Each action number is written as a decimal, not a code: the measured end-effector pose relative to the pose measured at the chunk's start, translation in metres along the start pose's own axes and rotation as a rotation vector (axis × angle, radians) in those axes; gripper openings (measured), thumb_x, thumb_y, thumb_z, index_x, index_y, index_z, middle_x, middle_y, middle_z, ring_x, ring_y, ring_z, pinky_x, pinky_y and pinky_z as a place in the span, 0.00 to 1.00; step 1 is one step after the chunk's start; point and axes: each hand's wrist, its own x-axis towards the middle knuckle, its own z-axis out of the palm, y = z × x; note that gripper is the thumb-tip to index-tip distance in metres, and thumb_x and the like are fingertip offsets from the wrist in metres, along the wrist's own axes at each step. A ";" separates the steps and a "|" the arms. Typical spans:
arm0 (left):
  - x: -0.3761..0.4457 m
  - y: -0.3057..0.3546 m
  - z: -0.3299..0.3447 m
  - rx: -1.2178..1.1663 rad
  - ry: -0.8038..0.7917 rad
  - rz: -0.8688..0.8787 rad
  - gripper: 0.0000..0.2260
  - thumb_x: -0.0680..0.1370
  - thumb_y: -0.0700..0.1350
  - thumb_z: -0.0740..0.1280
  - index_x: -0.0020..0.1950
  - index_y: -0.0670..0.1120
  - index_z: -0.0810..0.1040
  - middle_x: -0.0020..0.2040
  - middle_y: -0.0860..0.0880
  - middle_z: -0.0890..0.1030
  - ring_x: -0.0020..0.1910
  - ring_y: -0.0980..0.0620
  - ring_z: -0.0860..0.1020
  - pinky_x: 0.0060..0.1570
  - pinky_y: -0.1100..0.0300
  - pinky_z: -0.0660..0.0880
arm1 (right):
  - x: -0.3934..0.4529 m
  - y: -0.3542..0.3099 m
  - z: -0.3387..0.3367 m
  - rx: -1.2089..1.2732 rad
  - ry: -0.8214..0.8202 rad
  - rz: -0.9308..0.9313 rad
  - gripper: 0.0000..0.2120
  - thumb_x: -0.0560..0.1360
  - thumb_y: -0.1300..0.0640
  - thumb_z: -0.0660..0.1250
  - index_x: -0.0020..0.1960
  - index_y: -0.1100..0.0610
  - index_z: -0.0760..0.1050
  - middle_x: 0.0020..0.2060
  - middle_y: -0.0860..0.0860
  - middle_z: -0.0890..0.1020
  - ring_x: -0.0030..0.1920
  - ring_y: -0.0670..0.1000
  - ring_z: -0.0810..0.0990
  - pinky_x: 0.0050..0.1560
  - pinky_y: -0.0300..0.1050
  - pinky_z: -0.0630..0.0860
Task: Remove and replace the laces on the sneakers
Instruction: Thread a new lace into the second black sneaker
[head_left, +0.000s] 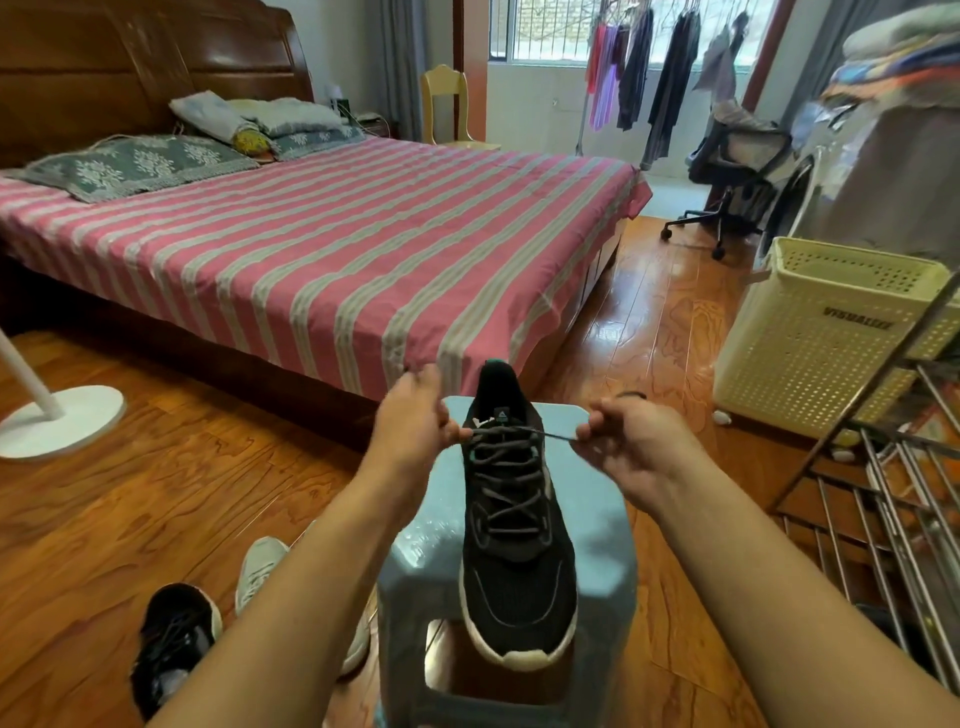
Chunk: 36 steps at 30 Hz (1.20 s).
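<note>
A black sneaker (511, 561) with a white sole stands on a pale blue plastic stool (602, 545), toe toward me. Dark grey laces (506, 467) criss-cross its eyelets up to the top. My left hand (413, 415) pinches the left lace end beside the tongue. My right hand (631, 434) pinches the right lace end, which runs taut from the top eyelet out to my fingers. A second black sneaker (174, 642) lies on the floor at lower left.
A white sneaker (260, 564) lies on the wooden floor by my left arm. A bed with a pink striped sheet (332, 244) is just behind the stool. A cream laundry basket (826, 338) and a metal rack (893, 493) stand to the right, a fan base (57, 421) at left.
</note>
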 end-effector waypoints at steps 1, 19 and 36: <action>0.000 0.004 0.007 0.298 -0.066 0.083 0.12 0.83 0.53 0.64 0.48 0.47 0.67 0.39 0.48 0.70 0.32 0.54 0.70 0.43 0.52 0.76 | -0.003 -0.005 0.005 -0.018 -0.037 -0.137 0.09 0.83 0.63 0.59 0.45 0.59 0.74 0.31 0.54 0.77 0.32 0.52 0.79 0.44 0.51 0.80; 0.010 0.001 0.014 0.492 -0.485 0.176 0.21 0.87 0.43 0.57 0.44 0.37 0.85 0.30 0.56 0.82 0.32 0.64 0.78 0.39 0.72 0.71 | -0.006 -0.013 0.022 -0.901 -0.481 -0.633 0.10 0.84 0.57 0.62 0.58 0.57 0.81 0.38 0.42 0.80 0.33 0.34 0.77 0.38 0.29 0.71; 0.010 0.014 0.010 0.640 -0.514 0.138 0.19 0.80 0.49 0.63 0.30 0.46 0.71 0.33 0.43 0.63 0.36 0.45 0.61 0.43 0.47 0.59 | -0.003 -0.009 0.028 -0.638 -0.482 -0.416 0.06 0.78 0.62 0.70 0.52 0.65 0.82 0.43 0.64 0.82 0.42 0.54 0.81 0.47 0.42 0.80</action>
